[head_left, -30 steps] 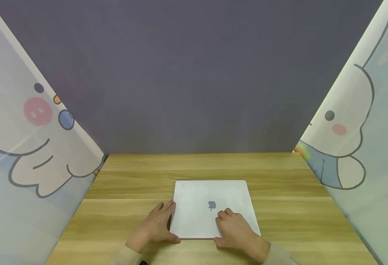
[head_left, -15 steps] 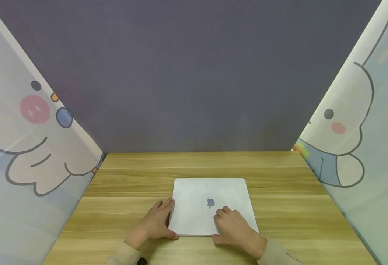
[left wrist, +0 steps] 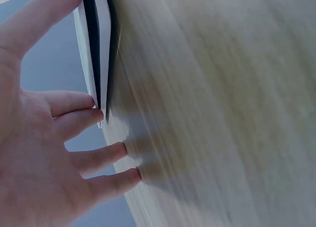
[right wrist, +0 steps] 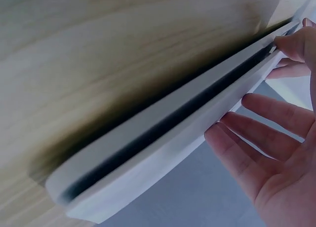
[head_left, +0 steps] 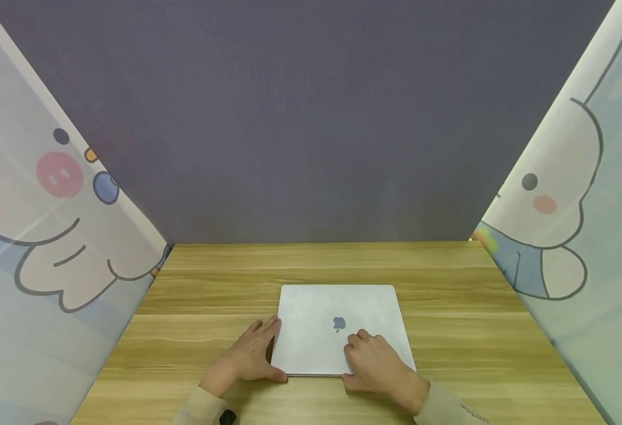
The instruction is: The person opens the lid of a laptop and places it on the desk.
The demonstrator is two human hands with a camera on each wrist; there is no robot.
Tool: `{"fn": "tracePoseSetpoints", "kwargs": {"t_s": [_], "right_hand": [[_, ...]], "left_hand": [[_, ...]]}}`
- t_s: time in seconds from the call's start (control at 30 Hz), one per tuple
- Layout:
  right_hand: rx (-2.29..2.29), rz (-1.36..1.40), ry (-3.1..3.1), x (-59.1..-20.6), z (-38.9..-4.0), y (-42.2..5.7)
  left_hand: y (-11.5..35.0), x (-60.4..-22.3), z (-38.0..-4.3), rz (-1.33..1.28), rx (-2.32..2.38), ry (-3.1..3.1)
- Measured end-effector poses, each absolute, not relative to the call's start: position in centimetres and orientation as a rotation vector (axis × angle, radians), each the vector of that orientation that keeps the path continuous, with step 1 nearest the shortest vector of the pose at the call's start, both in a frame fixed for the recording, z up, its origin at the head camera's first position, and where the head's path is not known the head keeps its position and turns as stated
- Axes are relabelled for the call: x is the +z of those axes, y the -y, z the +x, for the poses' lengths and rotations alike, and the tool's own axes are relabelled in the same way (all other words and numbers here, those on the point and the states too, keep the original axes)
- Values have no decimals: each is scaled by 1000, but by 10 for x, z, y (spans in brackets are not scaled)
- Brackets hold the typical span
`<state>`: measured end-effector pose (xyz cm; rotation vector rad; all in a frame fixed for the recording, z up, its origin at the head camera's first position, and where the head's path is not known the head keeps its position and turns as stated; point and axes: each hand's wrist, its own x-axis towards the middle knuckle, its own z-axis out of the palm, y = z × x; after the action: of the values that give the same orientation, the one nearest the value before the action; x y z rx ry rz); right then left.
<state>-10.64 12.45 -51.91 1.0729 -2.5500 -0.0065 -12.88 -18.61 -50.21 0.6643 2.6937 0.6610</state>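
Observation:
A silver laptop [head_left: 311,336] with an apple logo lies flat on the wooden table. Its lid sits over the base, and a narrow dark gap runs between them in both wrist views. Along the laptop's left side, my left hand [head_left: 249,357] has its fingers spread and fairly straight, fingertips at the side edge and thumb at the front left corner. My right hand [head_left: 377,366] bends over the front of the lid, right of the middle. Its thumb [right wrist: 294,43] is at the front gap, while the fingers rest on the lid [right wrist: 143,172].
The wooden table [head_left: 209,277] reaches back to a dark grey panel [head_left: 311,130]. Cartoon-printed curtains hang at the left [head_left: 2,342] and right [head_left: 608,248]. A small black item [head_left: 228,417] shows at the left cuff.
Both hands keep almost the same places on the laptop. The head view shifts slightly; the lid shows no clear movement.

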Motion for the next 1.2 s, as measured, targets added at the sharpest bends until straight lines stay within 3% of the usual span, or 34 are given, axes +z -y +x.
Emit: {"fn": "tracePoseSetpoints", "kwargs": {"t_s": [1.2], "right_hand": [[95, 1133, 2427, -496, -119, -132]], "left_hand": [[194, -511, -127, 681, 830, -2685]]}}
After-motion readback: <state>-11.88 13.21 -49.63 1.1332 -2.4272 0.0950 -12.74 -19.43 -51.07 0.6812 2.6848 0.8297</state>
